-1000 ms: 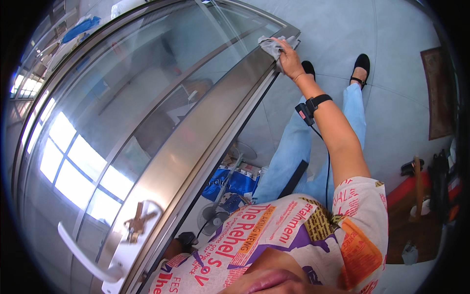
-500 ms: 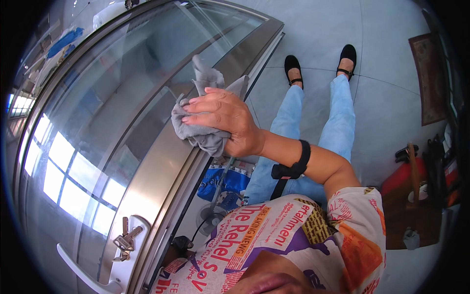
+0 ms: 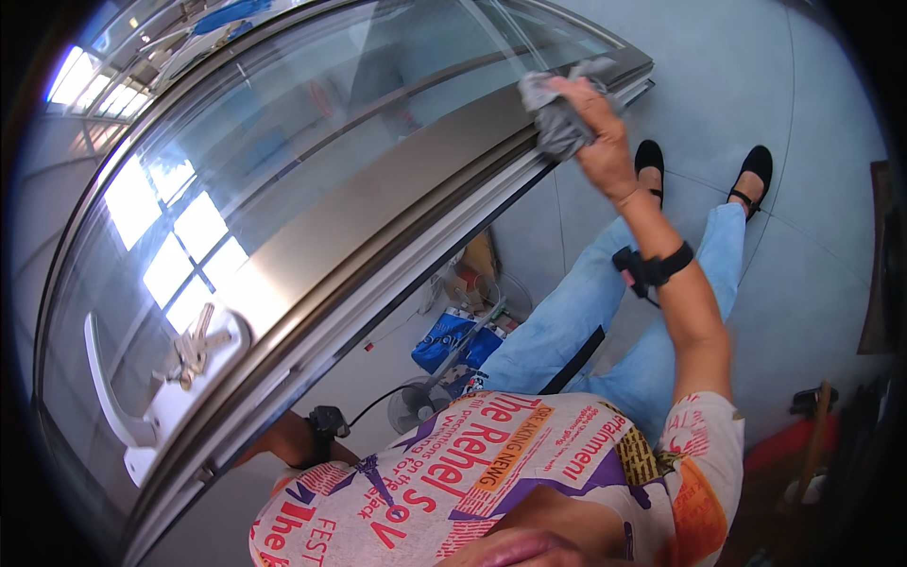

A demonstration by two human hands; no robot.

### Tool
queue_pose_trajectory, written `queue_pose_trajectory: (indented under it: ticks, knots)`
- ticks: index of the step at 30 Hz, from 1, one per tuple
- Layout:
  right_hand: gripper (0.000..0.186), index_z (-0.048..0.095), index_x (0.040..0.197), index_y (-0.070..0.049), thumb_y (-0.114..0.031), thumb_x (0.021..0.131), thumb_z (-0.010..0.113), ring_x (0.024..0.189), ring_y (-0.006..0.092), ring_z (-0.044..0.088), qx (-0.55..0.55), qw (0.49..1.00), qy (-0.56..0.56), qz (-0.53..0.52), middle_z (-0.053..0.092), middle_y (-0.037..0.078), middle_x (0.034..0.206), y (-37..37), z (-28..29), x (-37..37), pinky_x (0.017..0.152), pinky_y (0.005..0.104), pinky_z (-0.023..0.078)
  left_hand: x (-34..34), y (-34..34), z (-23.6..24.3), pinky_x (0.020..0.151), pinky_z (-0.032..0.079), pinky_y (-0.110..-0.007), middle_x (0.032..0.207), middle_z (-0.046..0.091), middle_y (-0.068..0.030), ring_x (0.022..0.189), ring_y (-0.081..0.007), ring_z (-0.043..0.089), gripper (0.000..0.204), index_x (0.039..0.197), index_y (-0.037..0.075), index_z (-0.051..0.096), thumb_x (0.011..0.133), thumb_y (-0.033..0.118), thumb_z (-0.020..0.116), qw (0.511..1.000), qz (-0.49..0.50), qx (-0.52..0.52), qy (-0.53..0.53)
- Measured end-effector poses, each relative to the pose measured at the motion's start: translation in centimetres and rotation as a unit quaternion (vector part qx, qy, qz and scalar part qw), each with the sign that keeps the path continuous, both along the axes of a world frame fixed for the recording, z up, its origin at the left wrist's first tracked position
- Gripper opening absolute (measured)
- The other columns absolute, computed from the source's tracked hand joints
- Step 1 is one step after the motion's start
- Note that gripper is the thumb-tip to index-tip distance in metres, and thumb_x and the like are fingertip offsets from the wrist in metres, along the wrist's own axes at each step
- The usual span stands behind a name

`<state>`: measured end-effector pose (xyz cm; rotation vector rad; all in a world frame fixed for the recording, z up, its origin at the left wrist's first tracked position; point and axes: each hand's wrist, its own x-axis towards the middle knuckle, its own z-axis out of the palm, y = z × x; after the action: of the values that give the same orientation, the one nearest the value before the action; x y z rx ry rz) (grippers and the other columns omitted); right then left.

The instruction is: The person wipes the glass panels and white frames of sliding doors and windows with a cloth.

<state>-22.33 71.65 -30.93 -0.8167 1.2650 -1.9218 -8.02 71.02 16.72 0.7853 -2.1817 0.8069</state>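
My right hand (image 3: pixel 605 132) grips a crumpled grey cloth (image 3: pixel 557 113) on the far part of a glazed door's brushed-metal frame (image 3: pixel 368 198), close to its outer corner. The glass (image 3: pixel 283 113) shows window reflections. At the door's lower-left part are a white lever handle (image 3: pixel 113 378) and a bunch of silver keys (image 3: pixel 194 350) hanging at the lock. My left forearm (image 3: pixel 283 444), with a black strap, shows behind the door, and the hand at its end is hidden.
Beyond the door's edge stand a fan (image 3: pixel 416 406) and blue printed packages (image 3: pixel 449 340). My legs and black shoes (image 3: pixel 751 180) are on grey floor tiles (image 3: pixel 718 76). A brown mat (image 3: pixel 877 255) and dark and red items (image 3: pixel 794 444) lie at the right.
My right hand with the cloth went from the far end toward me half a second ago and is now back up at the far end. The view has shifted, showing more left forearm.
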Motion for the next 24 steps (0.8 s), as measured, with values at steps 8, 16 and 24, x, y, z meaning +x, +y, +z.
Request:
queue_pose_trajectory:
  ticks: [8, 16, 24]
  knots:
    - [0.039, 0.073, 0.115, -0.014, -0.016, 0.076, 0.074, 0.111, 0.0259, 0.066, -0.143, 0.987, 0.016, -0.077, 0.072, 0.01, 0.114, -3.4, 18.3, -1.0, 0.106, 0.0439, 0.046, -3.9, -2.7, -1.6, 0.099, 0.058, -0.041, 0.142, 0.05, -0.0248, 0.112, -0.0327, 0.066, 0.055, 0.147, 0.0, 0.039, 0.103, 0.032, 0.048, 0.98, -0.098, 0.105, 0.136]
    - [0.044, 0.067, 0.126, -0.006, -0.001, 0.082, 0.069, 0.125, 0.028, 0.059, -0.028, 0.996, -0.049, -0.065, 0.067, 0.012, 0.128, -3.3, 10.3, -2.3, 0.116, 0.0426, 0.034, -2.8, -4.6, -2.0, 0.102, 0.055, -0.043, 0.139, 0.051, -0.0225, 0.124, -0.0315, 0.058, 0.065, 0.148, 0.002, 0.035, 0.105, 0.051, 0.028, 0.975, -0.058, 0.1, 0.188]
    - [0.036, 0.068, 0.122, -0.013, -0.007, 0.088, 0.06, 0.133, 0.0298, 0.053, -0.234, 0.957, 0.124, -0.118, 0.062, 0.008, 0.136, -2.0, 19.3, -1.7, 0.114, 0.0465, 0.038, -3.9, -3.6, -3.2, 0.107, 0.049, -0.041, 0.127, 0.051, -0.0249, 0.118, -0.03, 0.06, 0.066, 0.138, -0.001, 0.03, 0.093, 0.029, 0.068, 0.999, -0.025, -0.016, 0.031]
